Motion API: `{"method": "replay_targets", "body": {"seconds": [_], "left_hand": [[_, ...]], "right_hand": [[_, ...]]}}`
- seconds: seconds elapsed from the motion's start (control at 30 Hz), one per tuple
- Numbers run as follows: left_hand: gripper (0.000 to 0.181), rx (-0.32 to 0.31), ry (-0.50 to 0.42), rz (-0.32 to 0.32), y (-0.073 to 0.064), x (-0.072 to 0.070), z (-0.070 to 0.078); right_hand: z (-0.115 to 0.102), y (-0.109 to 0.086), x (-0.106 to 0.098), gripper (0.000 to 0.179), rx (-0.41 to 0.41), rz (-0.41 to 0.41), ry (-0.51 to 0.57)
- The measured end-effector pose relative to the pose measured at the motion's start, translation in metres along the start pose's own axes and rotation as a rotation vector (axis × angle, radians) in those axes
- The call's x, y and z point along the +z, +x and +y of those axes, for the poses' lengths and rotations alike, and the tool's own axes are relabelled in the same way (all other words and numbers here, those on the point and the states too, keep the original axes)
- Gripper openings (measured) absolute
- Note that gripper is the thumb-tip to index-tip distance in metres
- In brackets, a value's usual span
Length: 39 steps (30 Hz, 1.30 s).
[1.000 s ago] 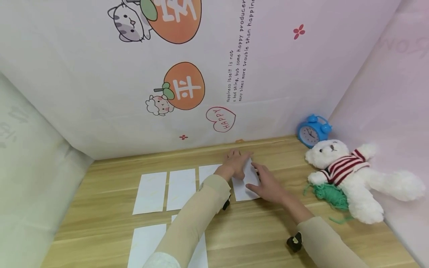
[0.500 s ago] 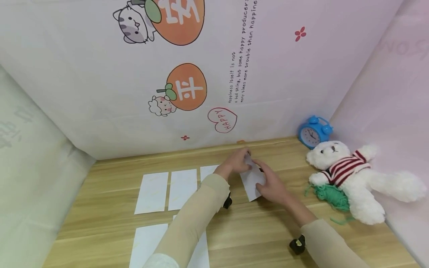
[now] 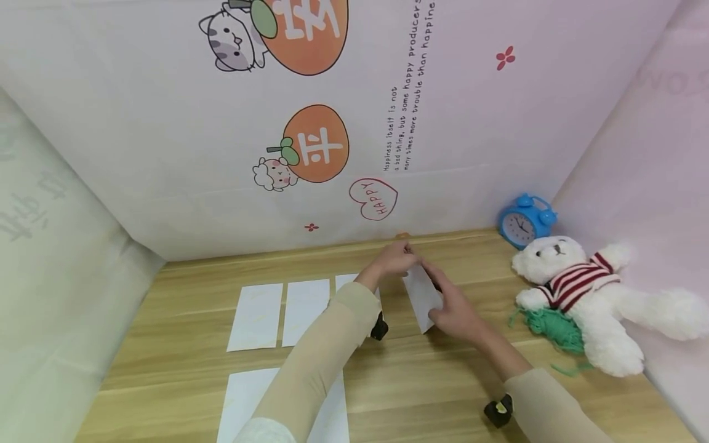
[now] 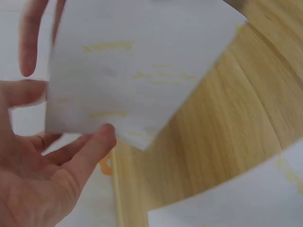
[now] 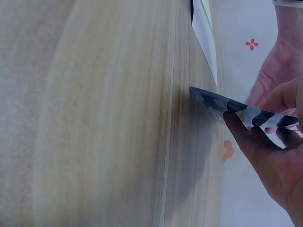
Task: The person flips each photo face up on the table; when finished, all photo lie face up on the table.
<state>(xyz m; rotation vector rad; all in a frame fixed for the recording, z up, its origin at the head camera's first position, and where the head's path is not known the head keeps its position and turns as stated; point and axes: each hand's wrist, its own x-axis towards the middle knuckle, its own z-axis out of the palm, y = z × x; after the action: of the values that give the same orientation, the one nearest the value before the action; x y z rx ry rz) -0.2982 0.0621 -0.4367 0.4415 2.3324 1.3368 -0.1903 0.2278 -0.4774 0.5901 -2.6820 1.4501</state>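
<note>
A white card (image 3: 422,298) is held tilted up off the wooden table, pale back toward the head camera. Faint yellow marks run across this back in the left wrist view. My left hand (image 3: 394,258) pinches its far end, the thumb (image 4: 102,139) lying against the pale side. Along the right edge, my right hand (image 3: 456,314) grips it between thumb and fingers. In the right wrist view, the card's other face (image 5: 213,101) looks dark and glossy, with fingers spread beneath it.
Several more white cards lie in rows on the left, such as one at the far left (image 3: 255,317); my left sleeve covers some. At the right are a white teddy bear (image 3: 578,283), green yarn (image 3: 556,329) and a blue alarm clock (image 3: 523,223). A printed wall backs the table (image 3: 183,307).
The card has risen from lying on the table to a steep tilt between both hands. My left hand has gone from spread over it to pinching its far end.
</note>
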Motion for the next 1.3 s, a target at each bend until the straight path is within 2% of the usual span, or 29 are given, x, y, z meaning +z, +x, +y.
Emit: {"method": "replay_targets", "body": {"seconds": [0.17, 0.27, 0.43, 0.6, 0.77, 0.9, 0.97, 1.07, 1.17, 1.3], "left_hand": [[0.011, 0.018, -0.046, 0.031, -0.003, -0.002, 0.006], [0.006, 0.039, 0.002, 0.046, -0.004, -0.004, 0.009], [0.025, 0.036, 0.178, 0.072, 0.002, -0.008, 0.012], [0.038, 0.022, 0.271, 0.070, 0.009, -0.010, 0.010], [0.034, 0.035, 0.313, 0.064, 0.008, -0.010, 0.006], [0.016, 0.082, 0.365, 0.070, 0.006, -0.009, 0.001], [0.013, 0.097, 0.402, 0.061, 0.005, -0.009, -0.002], [0.036, 0.096, 0.440, 0.037, 0.004, -0.006, -0.007], [0.042, 0.086, 0.458, -0.007, 0.004, -0.004, -0.012], [0.045, 0.106, 0.485, -0.043, 0.004, -0.002, -0.014]], "right_hand": [[-0.006, -0.006, -0.001, 0.087, 0.078, -0.020, 0.007], [-0.008, -0.008, -0.001, 0.086, 0.091, -0.044, -0.017], [-0.008, -0.009, -0.001, 0.089, 0.038, -0.078, -0.033], [-0.007, -0.009, -0.001, 0.083, -0.013, -0.093, -0.072], [-0.002, -0.009, 0.000, 0.075, -0.044, -0.106, -0.132], [0.003, -0.008, 0.001, 0.071, -0.100, -0.105, -0.192], [0.005, -0.008, 0.002, 0.068, -0.117, -0.114, -0.212], [0.009, -0.010, 0.003, 0.065, -0.105, -0.138, -0.260], [0.011, -0.013, 0.003, 0.063, -0.075, -0.169, -0.301], [0.013, -0.015, 0.004, 0.060, -0.039, -0.212, -0.360]]}}
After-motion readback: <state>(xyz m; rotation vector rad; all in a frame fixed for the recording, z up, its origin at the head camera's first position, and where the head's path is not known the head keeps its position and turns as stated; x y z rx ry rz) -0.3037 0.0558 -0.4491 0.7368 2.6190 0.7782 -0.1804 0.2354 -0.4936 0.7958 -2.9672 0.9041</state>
